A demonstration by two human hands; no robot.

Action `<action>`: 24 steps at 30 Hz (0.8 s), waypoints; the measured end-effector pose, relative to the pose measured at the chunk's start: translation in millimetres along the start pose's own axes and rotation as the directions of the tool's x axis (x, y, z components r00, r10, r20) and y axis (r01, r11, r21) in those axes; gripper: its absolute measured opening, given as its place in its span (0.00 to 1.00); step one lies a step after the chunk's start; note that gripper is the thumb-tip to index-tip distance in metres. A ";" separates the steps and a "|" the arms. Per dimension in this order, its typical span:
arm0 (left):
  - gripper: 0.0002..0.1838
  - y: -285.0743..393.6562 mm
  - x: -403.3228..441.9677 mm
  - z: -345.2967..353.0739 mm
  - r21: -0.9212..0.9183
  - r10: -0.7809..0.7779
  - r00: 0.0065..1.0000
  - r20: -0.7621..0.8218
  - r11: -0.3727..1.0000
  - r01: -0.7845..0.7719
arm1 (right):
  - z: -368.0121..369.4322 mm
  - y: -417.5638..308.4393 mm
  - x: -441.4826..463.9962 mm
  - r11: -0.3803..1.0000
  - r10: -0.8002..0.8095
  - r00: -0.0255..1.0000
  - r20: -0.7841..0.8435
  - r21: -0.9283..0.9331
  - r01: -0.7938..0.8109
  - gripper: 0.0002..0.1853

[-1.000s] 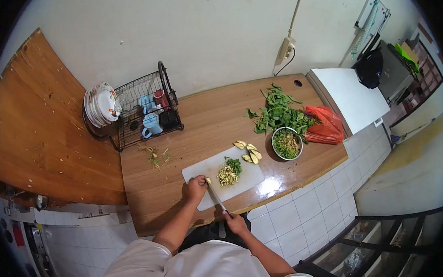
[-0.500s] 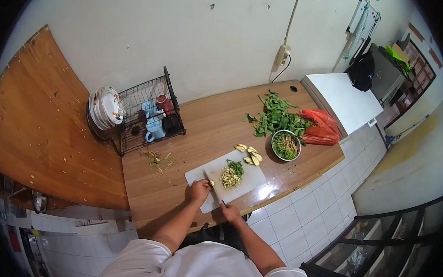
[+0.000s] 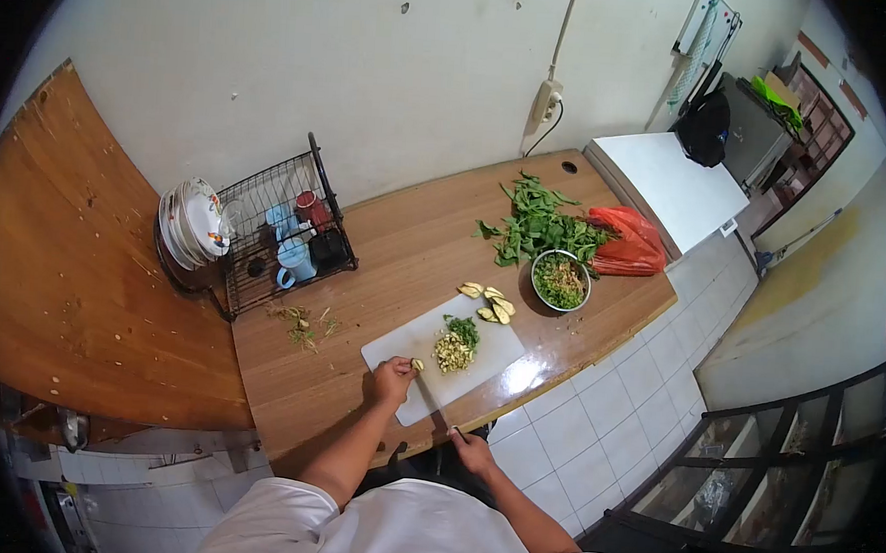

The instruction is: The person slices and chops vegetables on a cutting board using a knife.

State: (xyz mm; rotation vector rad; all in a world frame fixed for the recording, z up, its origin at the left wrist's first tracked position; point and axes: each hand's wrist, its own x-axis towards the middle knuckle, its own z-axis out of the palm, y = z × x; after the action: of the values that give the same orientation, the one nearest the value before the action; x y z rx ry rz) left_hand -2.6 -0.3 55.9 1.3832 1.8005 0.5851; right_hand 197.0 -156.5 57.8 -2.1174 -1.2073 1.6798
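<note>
On the white cutting board, my left hand pinches a small pale yellow vegetable piece near the board's left side. My right hand is wrapped round the handle of a knife at the near edge. The blade points away from me, over the board and just right of my left fingers. A pile of chopped pale bits lies mid-board, with chopped greens against its far side. Several cut wedges with dark skin edges rest on the table past the board's far corner.
Beyond the wedges stands a metal bowl of chopped vegetables, beside leafy greens and a red plastic bag. A dish rack with cups and plates stands at the back left. Vegetable scraps lie left of the board.
My right hand has drawn the knife back toward me and slightly right. My left hand still pinches the piece, now a little raised. The whole view has shifted slightly.
</note>
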 end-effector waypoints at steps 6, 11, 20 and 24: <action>0.13 -14.1 5.4 3.2 0.039 0.019 1.000 -0.003 0.999 -0.019 | 12.2 8.5 26.3 0.991 -0.132 0.990 -0.040 -0.011 0.131 0.34; 0.12 -6.6 2.0 -2.0 0.055 0.028 1.000 0.001 0.998 -0.028 | 11.5 5.9 24.9 0.990 -0.139 0.990 -0.027 0.034 0.140 0.40; 0.12 -32.9 12.4 13.9 -0.042 0.095 0.995 -0.028 0.994 -0.096 | 10.5 -4.4 23.7 0.995 -0.038 0.998 0.050 0.097 0.033 0.41; 0.11 -20.9 5.1 7.2 -0.048 0.013 1.000 0.022 0.999 -0.012 | 15.6 -9.7 40.1 0.984 -0.173 0.984 -0.050 -0.041 0.171 0.42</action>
State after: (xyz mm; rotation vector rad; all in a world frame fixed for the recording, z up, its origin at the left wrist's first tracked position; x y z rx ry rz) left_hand -9.7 -2.5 34.5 1.3646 1.7501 0.6130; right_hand 179.9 -128.1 28.7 -2.0006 -1.3712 1.5293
